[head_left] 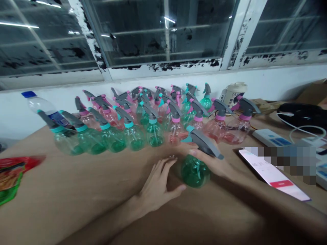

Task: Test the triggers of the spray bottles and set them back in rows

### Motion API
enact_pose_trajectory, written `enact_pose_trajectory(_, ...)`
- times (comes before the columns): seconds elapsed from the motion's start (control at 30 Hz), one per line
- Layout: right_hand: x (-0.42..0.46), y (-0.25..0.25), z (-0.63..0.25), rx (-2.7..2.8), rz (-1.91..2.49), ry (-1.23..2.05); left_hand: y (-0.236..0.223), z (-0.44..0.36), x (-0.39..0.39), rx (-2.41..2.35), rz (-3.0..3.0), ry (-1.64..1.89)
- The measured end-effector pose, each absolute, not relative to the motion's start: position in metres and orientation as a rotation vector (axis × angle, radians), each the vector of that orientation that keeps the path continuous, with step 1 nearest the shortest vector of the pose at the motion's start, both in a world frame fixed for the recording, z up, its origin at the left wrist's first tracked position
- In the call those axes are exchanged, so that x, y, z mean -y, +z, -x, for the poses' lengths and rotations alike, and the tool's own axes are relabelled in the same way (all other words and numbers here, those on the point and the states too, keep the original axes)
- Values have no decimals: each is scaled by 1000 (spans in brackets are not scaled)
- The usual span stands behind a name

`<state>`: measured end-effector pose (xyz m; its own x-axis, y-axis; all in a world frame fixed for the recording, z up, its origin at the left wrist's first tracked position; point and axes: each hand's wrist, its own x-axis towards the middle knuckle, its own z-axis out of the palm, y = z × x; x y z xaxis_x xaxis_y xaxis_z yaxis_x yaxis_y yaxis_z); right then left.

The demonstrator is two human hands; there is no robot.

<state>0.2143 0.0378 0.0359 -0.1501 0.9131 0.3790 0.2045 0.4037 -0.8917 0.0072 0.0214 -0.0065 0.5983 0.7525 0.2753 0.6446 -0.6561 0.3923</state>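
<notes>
Green spray bottle (195, 172): a round, see-through bottle with a gray spray head and teal trigger, upright or nearly so, in front of the other bottles and between the two hands; whether its base touches the desk (102, 190) I cannot tell.
Right hand (213, 161): closed around the bottle's neck and shoulder from the right, thumb across the near side under the spray head, the other fingers mostly hidden behind.
Left hand (159, 187): open and holding nothing, just left of the bottle, palm turned toward it, fingers stretched forward, thumb spread wide; the thumb tip is close to the bottle's base, and contact cannot be made out.
Front row: beyond the hands, five green spray bottles (112, 139) with teal collars at the left, then four pink spray bottles (216, 129) with pink collars at the right.
Rows behind: more spray bottles (160, 110), pink and green mixed, partly hidden.
Right side of desk: a phone (273, 175) with a lit screen and a red button, near the right forearm; a white boxy device (270, 137) beyond it; a lidded cup (235, 93) behind the pink bottles.
Left side of desk: a blurred red and green packet (11, 175); farther back, a clear plastic bottle (42, 105) with a blue cap.
Background: a white wall (278, 76) below dark windows (163, 34), their frames peeling.
</notes>
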Motion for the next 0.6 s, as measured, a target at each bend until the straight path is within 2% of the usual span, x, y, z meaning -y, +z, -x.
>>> enact_pose_trajectory(0.13, -38, 43, -176, 1631, 906, 771, 3, 4, -6, -1228, -2533, 749)
enact_pose_trajectory(0.3, -33, 53, -113, 1716, 782, 834, 11, 38, 9, -1603, -2398, 829)
enact_pose_trajectory(0.47, -33, 56, -63, 1924, 637, 907, 24, 95, 27, -1650, -2296, 851)
enact_pose_trajectory(0.6, -31, 58, -45, 2104, 663, 997, 31, 156, 33, -1816, -2093, 1088)
